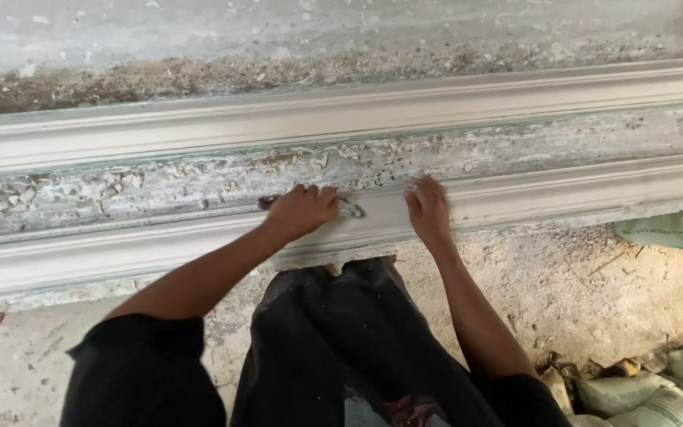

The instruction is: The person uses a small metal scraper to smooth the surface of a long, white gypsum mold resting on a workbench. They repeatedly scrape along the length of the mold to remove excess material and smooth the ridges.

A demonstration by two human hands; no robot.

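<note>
Rough concrete floor [579, 292], dusty, under a long white plaster moulding [160, 253] running left to right. Left hand [302, 209] is closed around a small metal scraping tool [349, 209], purple handle end poking out left, blade on the moulding's near strip. Right hand [428, 209] lies open and flat on the same strip, just right of the tool, holding nothing. Second moulding [278, 119] lies farther back. Sacks [650, 391] sit near right.
</note>
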